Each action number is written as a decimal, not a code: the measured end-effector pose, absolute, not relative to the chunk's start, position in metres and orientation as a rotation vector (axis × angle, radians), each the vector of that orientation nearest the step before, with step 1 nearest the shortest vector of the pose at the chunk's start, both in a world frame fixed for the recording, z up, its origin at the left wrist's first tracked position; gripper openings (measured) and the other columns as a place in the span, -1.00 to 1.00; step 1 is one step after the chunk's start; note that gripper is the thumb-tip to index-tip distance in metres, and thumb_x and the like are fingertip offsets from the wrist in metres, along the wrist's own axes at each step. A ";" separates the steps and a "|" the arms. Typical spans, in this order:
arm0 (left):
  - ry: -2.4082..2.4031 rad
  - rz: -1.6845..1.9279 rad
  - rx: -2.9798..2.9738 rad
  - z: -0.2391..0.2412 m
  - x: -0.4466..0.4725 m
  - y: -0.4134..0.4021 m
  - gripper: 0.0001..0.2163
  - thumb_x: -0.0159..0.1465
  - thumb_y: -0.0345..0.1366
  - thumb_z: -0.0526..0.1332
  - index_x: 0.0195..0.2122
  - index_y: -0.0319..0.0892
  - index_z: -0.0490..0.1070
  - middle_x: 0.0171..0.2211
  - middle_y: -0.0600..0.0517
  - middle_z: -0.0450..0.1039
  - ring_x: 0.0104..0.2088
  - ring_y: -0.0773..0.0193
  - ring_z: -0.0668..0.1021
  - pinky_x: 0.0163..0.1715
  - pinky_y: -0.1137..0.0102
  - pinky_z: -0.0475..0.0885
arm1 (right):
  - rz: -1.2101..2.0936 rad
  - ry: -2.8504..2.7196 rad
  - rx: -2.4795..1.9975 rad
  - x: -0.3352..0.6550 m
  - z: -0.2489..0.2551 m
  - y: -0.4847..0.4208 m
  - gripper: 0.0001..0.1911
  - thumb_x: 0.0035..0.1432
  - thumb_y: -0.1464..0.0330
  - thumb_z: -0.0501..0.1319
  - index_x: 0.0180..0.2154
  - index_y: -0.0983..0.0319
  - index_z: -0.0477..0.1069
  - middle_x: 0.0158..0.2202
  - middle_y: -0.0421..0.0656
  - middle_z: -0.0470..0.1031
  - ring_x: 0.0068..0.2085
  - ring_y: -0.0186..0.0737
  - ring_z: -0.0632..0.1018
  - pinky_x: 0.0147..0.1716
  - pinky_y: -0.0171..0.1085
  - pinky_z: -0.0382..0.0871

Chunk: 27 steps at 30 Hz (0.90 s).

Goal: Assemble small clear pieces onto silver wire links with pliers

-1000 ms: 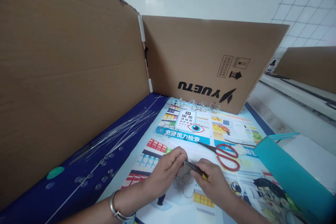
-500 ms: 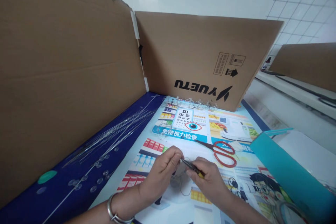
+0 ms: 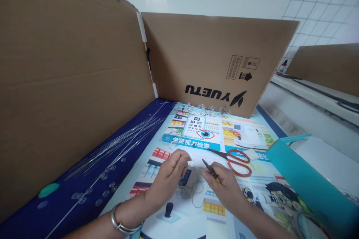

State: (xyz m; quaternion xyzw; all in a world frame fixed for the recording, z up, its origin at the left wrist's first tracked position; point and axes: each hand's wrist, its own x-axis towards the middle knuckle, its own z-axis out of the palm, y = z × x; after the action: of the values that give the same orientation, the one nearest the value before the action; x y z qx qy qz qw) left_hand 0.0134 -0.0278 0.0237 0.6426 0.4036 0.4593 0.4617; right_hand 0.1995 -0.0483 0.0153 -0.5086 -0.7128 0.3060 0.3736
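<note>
My left hand (image 3: 171,173) is closed in a pinch on a thin wire (image 3: 198,194), whose loops hang down below the fingers over the printed sheet. My right hand (image 3: 226,186) wraps round the handles of dark-tipped pliers (image 3: 210,170) with a bit of yellow on the grip. The pliers' tips point up and left, a short gap away from the left fingertips. Beyond the right hand lie red-handled scissors (image 3: 237,161), blades pointing left. The fingers hide part of the wire.
Long straight wires (image 3: 120,138) and several clear round beads (image 3: 105,193) lie on the dark blue surface at left, near a green disc (image 3: 49,190). Clear beaded pieces (image 3: 209,110) line the back by the cardboard wall (image 3: 215,52). A teal folder (image 3: 303,183) stands at right.
The pliers have come away from my left fingertips, and my right hand has shifted slightly right. My left hand has moved slightly up and left, still pinching the wire.
</note>
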 end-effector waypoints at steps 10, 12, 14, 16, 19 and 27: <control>0.939 0.904 2.020 0.021 0.019 -0.043 -0.84 0.33 -0.25 -0.07 -0.34 -0.16 0.18 -0.47 0.09 0.33 -0.49 0.34 0.34 -0.48 0.47 0.19 | 1.045 -1.653 -1.278 0.179 0.026 -0.067 -0.79 0.10 0.22 0.12 -0.42 0.24 0.27 -0.49 -0.26 0.26 -0.42 -0.36 0.29 -0.43 -0.38 0.21; 0.907 0.908 2.017 0.021 0.019 -0.043 -0.84 0.33 -0.26 -0.08 -0.34 -0.16 0.19 -0.46 0.08 0.34 -0.48 0.35 0.35 -0.47 0.48 0.21 | 1.064 -1.639 -1.266 0.178 0.024 -0.067 -0.81 0.09 0.24 0.13 -0.39 0.24 0.28 -0.47 -0.26 0.28 -0.41 -0.35 0.30 -0.41 -0.37 0.21; 0.876 0.914 2.014 0.020 0.018 -0.044 -0.84 0.33 -0.26 -0.09 -0.33 -0.16 0.20 -0.44 0.08 0.34 -0.47 0.35 0.35 -0.45 0.48 0.22 | 1.055 -1.643 -1.259 0.178 0.024 -0.066 -0.85 0.09 0.28 0.13 -0.40 0.24 0.28 -0.47 -0.26 0.29 -0.41 -0.35 0.31 -0.40 -0.37 0.21; 0.848 0.913 2.023 0.021 0.017 -0.044 -0.86 0.31 -0.25 -0.06 -0.32 -0.16 0.19 -0.46 0.09 0.32 -0.48 0.35 0.34 -0.46 0.48 0.22 | 1.043 -1.652 -1.250 0.178 0.026 -0.066 -0.88 0.08 0.31 0.12 -0.42 0.23 0.27 -0.48 -0.26 0.29 -0.42 -0.35 0.32 -0.40 -0.37 0.21; 0.800 0.884 2.040 0.024 0.016 -0.044 -0.86 0.25 -0.20 0.02 -0.30 -0.17 0.19 -0.49 0.10 0.30 -0.51 0.36 0.33 -0.51 0.49 0.20 | 0.995 -1.694 -1.221 0.179 0.027 -0.066 -0.92 0.06 0.36 0.11 -0.44 0.23 0.26 -0.48 -0.26 0.28 -0.42 -0.35 0.32 -0.42 -0.37 0.21; 0.953 0.767 2.146 0.036 0.020 -0.044 -0.93 0.16 -0.31 0.11 -0.36 -0.17 0.24 -0.50 0.12 0.35 -0.52 0.36 0.37 -0.52 0.49 0.19 | 0.716 -1.806 -1.283 0.181 0.018 -0.065 -0.92 0.06 0.41 0.08 -0.47 0.23 0.21 -0.48 -0.24 0.23 -0.42 -0.33 0.32 -0.43 -0.34 0.18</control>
State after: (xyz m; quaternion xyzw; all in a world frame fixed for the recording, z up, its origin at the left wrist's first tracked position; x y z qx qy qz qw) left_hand 0.0195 -0.0444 0.0359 0.8204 0.3642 0.2930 0.3294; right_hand 0.1811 -0.0652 0.0183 -0.5063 -0.7123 0.2824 0.3956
